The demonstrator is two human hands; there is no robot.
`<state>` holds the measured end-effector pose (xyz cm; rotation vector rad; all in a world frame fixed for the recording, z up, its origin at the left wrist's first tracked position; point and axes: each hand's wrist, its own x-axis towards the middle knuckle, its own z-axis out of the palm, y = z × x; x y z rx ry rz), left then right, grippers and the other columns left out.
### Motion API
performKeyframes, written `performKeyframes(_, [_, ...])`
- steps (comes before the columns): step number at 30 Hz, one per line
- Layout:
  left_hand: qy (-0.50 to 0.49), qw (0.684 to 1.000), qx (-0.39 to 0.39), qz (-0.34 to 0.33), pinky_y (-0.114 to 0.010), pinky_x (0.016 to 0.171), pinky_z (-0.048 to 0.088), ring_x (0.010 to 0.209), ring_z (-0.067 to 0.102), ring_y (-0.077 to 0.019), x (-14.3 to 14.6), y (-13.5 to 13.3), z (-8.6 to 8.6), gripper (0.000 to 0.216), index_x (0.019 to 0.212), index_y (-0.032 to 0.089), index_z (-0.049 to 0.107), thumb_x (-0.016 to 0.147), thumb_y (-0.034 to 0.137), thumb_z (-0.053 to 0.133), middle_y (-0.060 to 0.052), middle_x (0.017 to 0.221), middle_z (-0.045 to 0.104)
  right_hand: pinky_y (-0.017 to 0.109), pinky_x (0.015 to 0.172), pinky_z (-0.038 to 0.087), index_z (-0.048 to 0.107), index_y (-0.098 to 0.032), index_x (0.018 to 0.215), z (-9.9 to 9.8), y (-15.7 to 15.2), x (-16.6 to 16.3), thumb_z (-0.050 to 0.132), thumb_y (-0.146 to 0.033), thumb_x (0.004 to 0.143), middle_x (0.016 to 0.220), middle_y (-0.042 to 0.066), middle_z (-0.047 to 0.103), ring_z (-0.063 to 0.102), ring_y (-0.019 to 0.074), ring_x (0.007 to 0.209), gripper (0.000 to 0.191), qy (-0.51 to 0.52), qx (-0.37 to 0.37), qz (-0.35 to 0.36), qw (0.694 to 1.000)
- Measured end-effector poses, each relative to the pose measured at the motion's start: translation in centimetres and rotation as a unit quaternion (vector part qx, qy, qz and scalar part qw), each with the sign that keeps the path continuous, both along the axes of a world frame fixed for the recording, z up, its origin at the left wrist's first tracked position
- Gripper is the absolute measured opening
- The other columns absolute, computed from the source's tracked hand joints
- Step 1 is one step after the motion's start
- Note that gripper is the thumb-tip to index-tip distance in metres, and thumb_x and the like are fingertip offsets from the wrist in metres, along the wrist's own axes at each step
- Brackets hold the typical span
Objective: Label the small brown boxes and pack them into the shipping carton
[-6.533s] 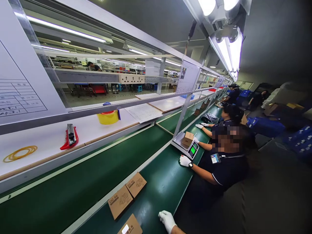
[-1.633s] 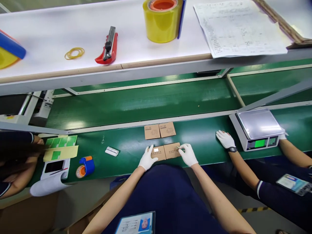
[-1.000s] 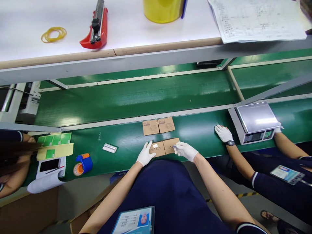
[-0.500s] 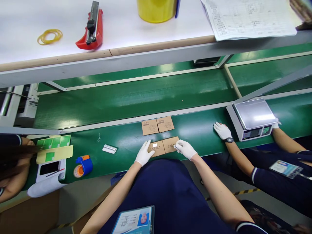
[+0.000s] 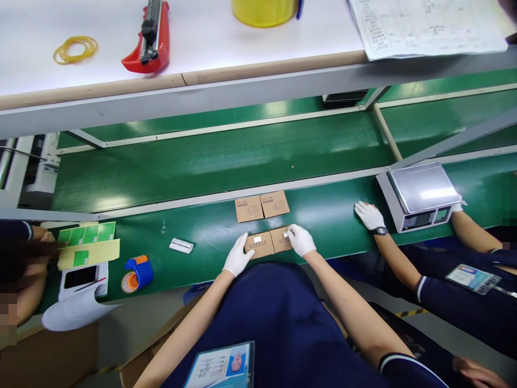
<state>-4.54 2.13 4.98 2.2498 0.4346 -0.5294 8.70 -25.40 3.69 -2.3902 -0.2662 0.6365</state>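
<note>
Two hands flat, grasping nothing | right hand (image 5: 301, 240) moved onto right box (image 5: 280, 239) | left hand (image 5: 238, 260) stays beside left box (image 5: 259, 244)

**Factory packing line**

Long green conveyor belt (image 5: 226, 161) with seated workers side by side in matching dark uniforms and white gloves. Weighing scale (image 5: 420, 195) on the belt, small cardboard boxes (image 5: 262, 206), tape roll (image 5: 264, 9) and paperwork (image 5: 424, 24) on overhead shelf (image 5: 202, 32).
</note>
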Motion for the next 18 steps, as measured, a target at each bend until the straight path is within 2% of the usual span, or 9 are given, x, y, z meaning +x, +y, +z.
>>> performKeyframes(10, [0.001,1.0,-0.016,0.005,-0.039,0.128,0.029,0.154,0.034,-0.0256,-0.1,0.3,-0.6,0.082,0.164,0.013,0.031,0.092,0.039,0.059,-0.011,0.167,0.034,0.032,0.073,0.029,0.058,-0.02,0.09,0.1,0.6,-0.5,0.047,-0.026,0.1,0.094,0.007,0.065,0.052,0.0191,0.08,0.016,-0.001,-0.042,-0.001,0.999])
performKeyframes(12, [0.003,1.0,-0.021,0.016,-0.038,0.121,0.038,0.146,0.044,-0.0257,-0.3,0.5,-0.6,0.081,0.165,0.015,0.031,0.093,0.04,0.059,-0.01,0.165,0.038,0.032,0.073,0.03,0.058,-0.02,0.09,0.0,0.6,-0.5,0.046,-0.027,0.1,0.094,0.006,0.065,0.053,0.0195,0.081,0.016,-0.003,-0.042,-0.002,0.999])
performKeyframes(13, [0.005,0.999,-0.021,0.03,-0.037,0.115,0.045,0.137,0.054,-0.0251,-0.4,0.9,-0.5,0.079,0.164,0.016,0.034,0.093,0.041,0.059,-0.01,0.161,0.044,0.032,0.074,0.031,0.058,-0.021,0.09,0.1,0.6,-0.5,0.046,-0.027,0.1,0.094,0.007,0.065,0.053,0.0198,0.081,0.017,-0.004,-0.039,-0.002,0.999])
performKeyframes(14, [0.004,0.999,-0.01,0.052,-0.036,0.108,0.05,0.123,0.062,-0.0237,-0.6,1.6,-0.3,0.075,0.161,0.017,0.04,0.092,0.041,0.059,-0.01,0.152,0.054,0.032,0.075,0.031,0.058,-0.02,0.089,0.1,0.5,-0.6,0.046,-0.027,0.1,0.094,0.007,0.066,0.054,0.0202,0.083,0.017,-0.005,-0.035,-0.001,0.999])
performKeyframes(16, [-0.013,0.992,0.049,0.117,-0.035,0.101,0.053,0.101,0.068,-0.0219,-1.2,4.2,0.2,0.058,0.145,0.017,0.059,0.093,0.042,0.058,-0.01,0.128,0.068,0.032,0.077,0.033,0.057,-0.02,0.088,0.1,0.3,-0.8,0.045,-0.028,0.099,0.094,0.007,0.066,0.055,0.0211,0.085,0.018,-0.009,-0.02,-0.002,1.0])
performKeyframes(18, [-0.041,0.969,0.145,0.195,-0.038,0.11,0.046,0.109,0.065,-0.0264,-2.1,8.2,0.9,0.047,0.129,0.013,0.068,0.095,0.042,0.053,-0.013,0.119,0.068,0.033,0.079,0.035,0.057,-0.021,0.087,0.0,0.1,-1.2,0.045,-0.03,0.098,0.094,0.008,0.066,0.056,0.022,0.086,0.019,-0.007,0.001,-0.014,1.0])
